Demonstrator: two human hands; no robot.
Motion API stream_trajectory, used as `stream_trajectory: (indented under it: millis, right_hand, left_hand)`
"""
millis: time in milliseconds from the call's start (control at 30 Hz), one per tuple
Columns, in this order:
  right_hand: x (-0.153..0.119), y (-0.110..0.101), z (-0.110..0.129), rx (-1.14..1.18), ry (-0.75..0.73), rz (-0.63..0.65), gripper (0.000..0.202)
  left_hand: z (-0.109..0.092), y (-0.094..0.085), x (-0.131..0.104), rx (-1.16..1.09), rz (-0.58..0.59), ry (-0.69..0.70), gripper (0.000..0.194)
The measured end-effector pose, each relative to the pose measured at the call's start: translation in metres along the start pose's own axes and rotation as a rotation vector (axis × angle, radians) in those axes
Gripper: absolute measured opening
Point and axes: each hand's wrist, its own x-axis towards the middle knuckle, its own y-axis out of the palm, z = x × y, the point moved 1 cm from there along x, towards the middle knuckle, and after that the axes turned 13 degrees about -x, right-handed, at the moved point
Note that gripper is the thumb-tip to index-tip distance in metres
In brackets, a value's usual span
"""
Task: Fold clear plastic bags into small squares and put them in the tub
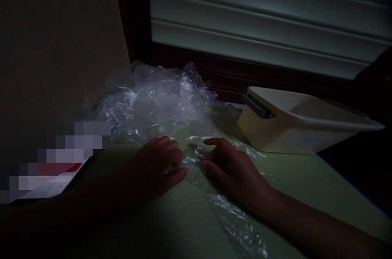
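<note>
A thin clear plastic bag (239, 218) lies flat on the table, its creased upper part between my two hands. Loosely curled, my left hand (163, 159) is at its left edge; the thumb reaches out to the plastic and stays apart from the fingers. My right hand (235, 165) rests over the bag from the other side, forefinger and thumb spread in a C shape. No fold of plastic shows gripped in either hand. Beyond them sits a heap of crumpled clear plastic bags (159, 100). The light is dim, so fine contact is hard to see.
A cream plastic bin (275, 134) with a dark grey handle stands at the table's right. The light green table (306, 185) ends at a slanting right edge. At left lies a partly blurred white item with red (58, 179). A slatted shutter (260, 26) rises behind.
</note>
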Motion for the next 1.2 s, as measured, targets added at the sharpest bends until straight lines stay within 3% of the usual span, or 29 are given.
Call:
stream_trajectory:
  millis: [167, 333, 400, 567, 733, 800, 900, 1067, 1200]
  right_hand:
    - [-0.001, 0.002, -0.002, -0.19, 0.021, -0.029, 0.035]
    - [-0.001, 0.002, -0.001, -0.363, -0.074, -0.058, 0.03]
    - [-0.001, 0.002, -0.001, -0.381, -0.098, -0.05, 0.027]
    - [-0.001, -0.001, -0.003, -0.467, -0.174, -0.072, 0.028]
    - [-0.006, -0.012, 0.006, -0.622, -0.442, -0.117, 0.033]
    - [-0.007, -0.013, 0.01, -0.637, -0.557, -0.082, 0.033]
    - [-0.009, -0.008, 0.011, -0.69, -0.618, 0.046, 0.034]
    - [-0.008, -0.006, 0.004, -0.719, -0.584, 0.3, 0.04]
    - [-0.006, -0.021, 0.001, -0.734, -0.528, 0.349, 0.045]
  left_hand:
    - [-0.011, -0.006, 0.001, 0.293, -0.045, 0.03, 0.019]
    - [-0.036, -0.008, 0.001, 0.373, -0.014, 0.281, 0.013]
    - [-0.042, -0.005, -0.001, 0.305, 0.068, 0.232, 0.018]
    - [-0.042, 0.005, -0.005, 0.203, 0.213, -0.05, 0.022]
    - [-0.04, 0.008, -0.008, 0.183, 0.267, -0.142, 0.016]
    - [-0.041, 0.009, -0.01, 0.211, 0.228, -0.084, 0.014]
    - [-0.042, 0.012, -0.012, 0.277, 0.146, 0.037, 0.015]
    - [-0.041, 0.016, -0.014, 0.34, 0.04, 0.133, 0.013]
    - [-0.042, 0.016, -0.014, 0.359, 0.03, 0.133, 0.015]
